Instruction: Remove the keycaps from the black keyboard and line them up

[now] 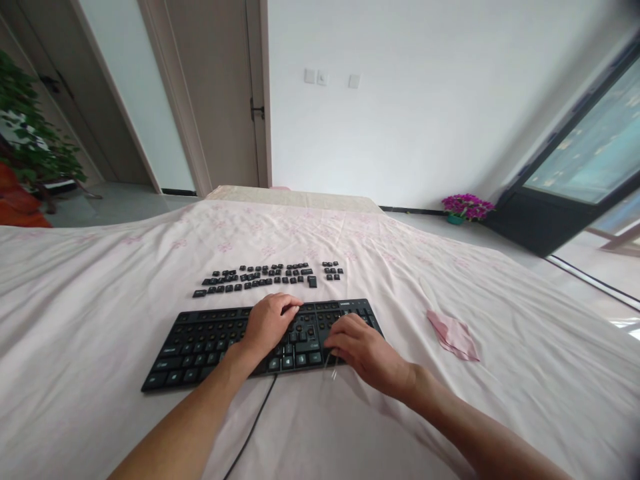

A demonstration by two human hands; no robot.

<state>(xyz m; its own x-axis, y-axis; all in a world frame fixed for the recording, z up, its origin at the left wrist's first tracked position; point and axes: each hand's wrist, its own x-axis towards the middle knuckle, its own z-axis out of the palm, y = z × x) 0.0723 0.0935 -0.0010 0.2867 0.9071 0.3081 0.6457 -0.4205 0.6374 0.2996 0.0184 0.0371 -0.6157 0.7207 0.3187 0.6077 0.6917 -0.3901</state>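
A black keyboard (213, 340) lies slightly slanted on the pink cloth, many of its keycaps off and the bare switch spots showing. Across its upper middle lies my left hand (273, 320), fingers bent together and gripping near the far edge. My right hand (357, 343) is over the number pad side with its fingers pinched. Thin shiny wires (334, 368) stick out below those fingers, like a wire keycap puller; its handle is hidden in the hand. Beyond the keyboard, loose black keycaps (247, 286) are laid out in rows, with a smaller group (333, 271) at their right.
A folded pink cloth (454, 335) lies right of the keyboard. The keyboard's cable (253, 427) runs toward me over the flowered bed cover (100, 287). Purple flowers (467, 205) stand on the floor by the wall, and a leafy plant (35, 133) is at far left.
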